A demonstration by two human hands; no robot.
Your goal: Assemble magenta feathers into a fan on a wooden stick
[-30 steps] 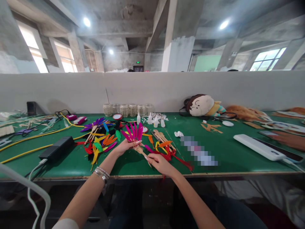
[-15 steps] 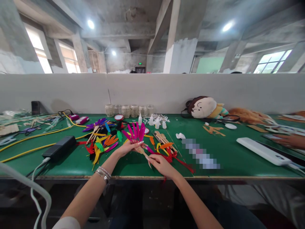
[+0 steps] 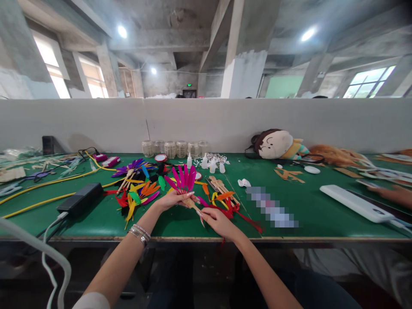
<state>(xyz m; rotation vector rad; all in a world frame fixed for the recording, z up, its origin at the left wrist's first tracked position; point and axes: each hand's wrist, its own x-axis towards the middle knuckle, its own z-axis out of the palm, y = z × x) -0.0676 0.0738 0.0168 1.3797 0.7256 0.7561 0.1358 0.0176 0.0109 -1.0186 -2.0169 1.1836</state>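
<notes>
Two hands hold a fan of pink feathers (image 3: 183, 178) at twelve o'clock. The left hand (image 3: 174, 199) clamps its fingers on the wooden stick (image 3: 192, 205); the right hand (image 3: 219, 222) keeps its fingers together by the stick's low end.

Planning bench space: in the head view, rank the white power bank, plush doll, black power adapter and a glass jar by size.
White power bank; plush doll and black power adapter, too alike to rank; glass jar.
</notes>
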